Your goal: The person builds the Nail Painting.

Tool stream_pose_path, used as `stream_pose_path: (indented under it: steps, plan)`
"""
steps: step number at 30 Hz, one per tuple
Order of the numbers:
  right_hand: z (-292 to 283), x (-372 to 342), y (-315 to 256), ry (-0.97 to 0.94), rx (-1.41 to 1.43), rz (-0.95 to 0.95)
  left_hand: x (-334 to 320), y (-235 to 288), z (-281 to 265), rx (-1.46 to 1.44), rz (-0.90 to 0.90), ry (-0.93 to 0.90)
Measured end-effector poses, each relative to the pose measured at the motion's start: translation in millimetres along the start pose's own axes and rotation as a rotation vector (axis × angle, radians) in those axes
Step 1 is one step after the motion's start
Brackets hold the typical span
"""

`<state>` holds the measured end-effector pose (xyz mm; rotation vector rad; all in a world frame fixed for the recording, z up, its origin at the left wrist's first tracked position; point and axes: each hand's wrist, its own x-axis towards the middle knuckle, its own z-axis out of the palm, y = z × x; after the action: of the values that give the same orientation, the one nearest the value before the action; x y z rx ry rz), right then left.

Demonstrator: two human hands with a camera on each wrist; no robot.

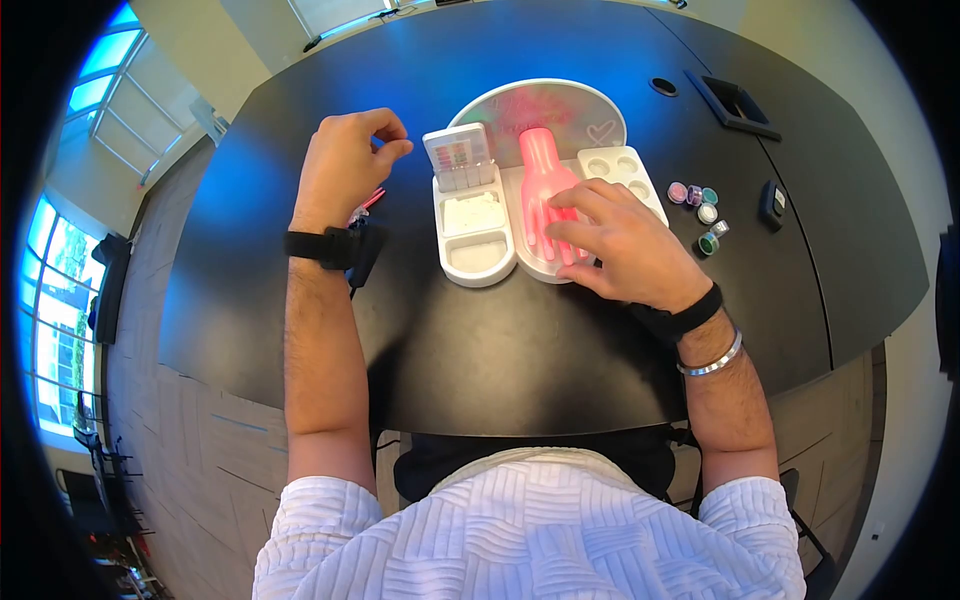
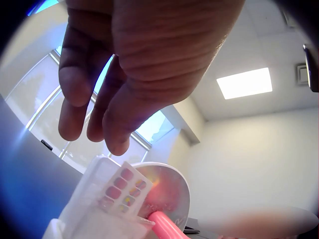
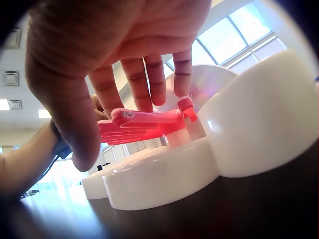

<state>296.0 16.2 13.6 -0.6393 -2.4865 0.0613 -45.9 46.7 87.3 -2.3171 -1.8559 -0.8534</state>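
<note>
Black table [image 1: 520, 350] before you, a pink model hand [image 1: 545, 185] on the middle of a white tray [image 1: 477, 277].
Your left hand [image 1: 345, 165] hangs relaxed, fingers loosely bent, near the clear box [image 1: 460, 160]; your right hand [image 1: 635, 245] spreads relaxed fingers over the model hand, contact unclear. Small jars [image 1: 708, 214] sit right of the tray.

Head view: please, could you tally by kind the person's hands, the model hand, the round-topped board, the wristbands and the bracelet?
Person's hands: 2 (left hand, right hand)
Pink model hand: 1
Round-topped board: 1
Black wristbands: 2
Silver bracelet: 1
Total: 7
</note>
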Motion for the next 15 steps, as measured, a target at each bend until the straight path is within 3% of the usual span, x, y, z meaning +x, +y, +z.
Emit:
stream_pose_path:
  steps: [5,8,11,15]
  plan:
    - [6,-2,2,0.018,-0.055,-0.009,-4,-35,17,0.166,-0.053,-0.047]
    - [9,-5,1,0.027,-0.068,0.032,-7,-39,25,0.223,-0.327,-0.376]
    - [13,-8,-4,0.026,-0.096,0.078,-10,-37,30,0.205,-0.466,-0.437]
    - [22,-12,-9,0.075,-0.136,0.126,-23,-43,40,0.31,-0.359,-0.375]
